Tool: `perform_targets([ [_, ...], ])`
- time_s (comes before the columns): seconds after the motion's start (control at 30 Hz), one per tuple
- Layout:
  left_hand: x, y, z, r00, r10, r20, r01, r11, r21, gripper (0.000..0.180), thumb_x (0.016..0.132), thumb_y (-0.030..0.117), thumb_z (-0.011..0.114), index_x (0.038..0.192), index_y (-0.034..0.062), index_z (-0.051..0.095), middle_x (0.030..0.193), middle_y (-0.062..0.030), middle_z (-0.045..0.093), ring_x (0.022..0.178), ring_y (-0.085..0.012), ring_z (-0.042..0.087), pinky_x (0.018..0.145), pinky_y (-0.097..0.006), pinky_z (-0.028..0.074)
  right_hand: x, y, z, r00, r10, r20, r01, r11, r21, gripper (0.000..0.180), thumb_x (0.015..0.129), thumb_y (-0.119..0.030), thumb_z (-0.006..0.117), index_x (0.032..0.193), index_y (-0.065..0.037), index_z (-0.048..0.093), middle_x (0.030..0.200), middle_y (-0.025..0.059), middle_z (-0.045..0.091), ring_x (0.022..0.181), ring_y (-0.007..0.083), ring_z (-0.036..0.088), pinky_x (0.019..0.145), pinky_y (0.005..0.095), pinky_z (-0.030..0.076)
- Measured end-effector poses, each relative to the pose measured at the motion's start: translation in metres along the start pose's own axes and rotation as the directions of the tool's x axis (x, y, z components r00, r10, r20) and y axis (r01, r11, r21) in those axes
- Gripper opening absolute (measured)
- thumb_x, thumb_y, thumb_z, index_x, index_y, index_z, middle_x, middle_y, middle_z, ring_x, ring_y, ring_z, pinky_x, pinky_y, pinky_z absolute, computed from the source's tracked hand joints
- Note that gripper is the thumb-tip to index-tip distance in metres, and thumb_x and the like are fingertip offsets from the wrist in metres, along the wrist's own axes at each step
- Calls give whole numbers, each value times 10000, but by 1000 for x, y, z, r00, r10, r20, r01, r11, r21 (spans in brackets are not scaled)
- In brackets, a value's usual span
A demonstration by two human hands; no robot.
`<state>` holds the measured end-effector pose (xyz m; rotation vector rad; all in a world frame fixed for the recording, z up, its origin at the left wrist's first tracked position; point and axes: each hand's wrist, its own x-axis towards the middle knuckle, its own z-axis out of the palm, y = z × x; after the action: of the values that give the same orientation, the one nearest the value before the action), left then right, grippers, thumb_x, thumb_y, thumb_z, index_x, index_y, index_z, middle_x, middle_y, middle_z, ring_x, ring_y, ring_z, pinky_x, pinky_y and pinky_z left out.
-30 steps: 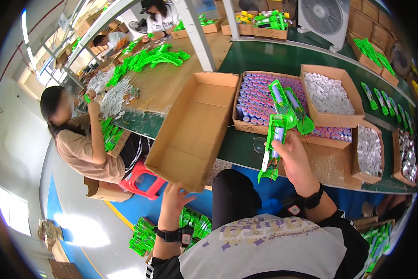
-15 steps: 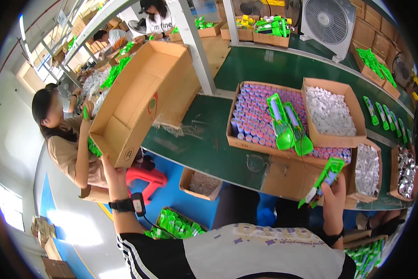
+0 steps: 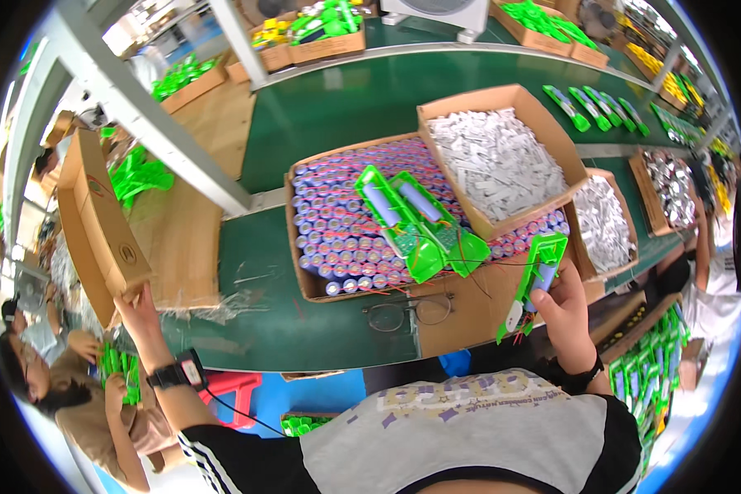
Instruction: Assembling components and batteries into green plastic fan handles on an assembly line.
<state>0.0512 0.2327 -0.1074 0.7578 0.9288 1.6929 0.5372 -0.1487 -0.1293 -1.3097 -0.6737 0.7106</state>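
At the left, my left hand [image 3: 142,323] grips the near corner of an empty, tilted cardboard box [image 3: 98,218]. My right hand [image 3: 566,311] holds a green plastic housing [image 3: 549,247] with a purple battery cell and thin red wires, thumb pressed on the cell. Two similar green housings [image 3: 424,262], also with cells and circuit boards, lie side by side on a wide carton [image 3: 298,247] packed with upright purple cells [image 3: 337,181]. A second carton [image 3: 551,132] full of small white strips rests partly over the cell carton's right side.
Eyeglasses [image 3: 410,313] lie on the green table [image 3: 263,329] before the cell carton. Boxes of white pieces [image 3: 603,218] and silvery pieces [image 3: 671,185] stand right. Several green housings [image 3: 584,107] line up behind. A metal post [image 3: 156,115] rises at left; a co-worker [image 3: 82,403] sits nearby.
My view has swung to the right and nearer the table. The empty box has turned more upright with my left hand still on its corner. My right hand keeps hold of the green housing.
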Motion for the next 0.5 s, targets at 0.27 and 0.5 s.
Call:
perform_targets([
  [0.27,114,-85,72,997,-44,-70,48,997,55,412,847,285,460,1181,57,382,1137,-100,462,1020,-209,476,813,-311,481,-2,-3,-12,969,101,-227,-112,993,-36,367,759,-24,585,1077,-6,402,937,57,520,854,117,500,728,253,404],
  [0.5,156,-106,102,998,-47,-47,51,994,98,537,831,386,501,1213,42,345,1219,-119,352,1057,-255,426,782,-308,489,13,8,-36,960,120,-255,-130,991,-24,400,767,-37,587,1115,-12,392,949,41,513,859,108,484,760,245,382],
])
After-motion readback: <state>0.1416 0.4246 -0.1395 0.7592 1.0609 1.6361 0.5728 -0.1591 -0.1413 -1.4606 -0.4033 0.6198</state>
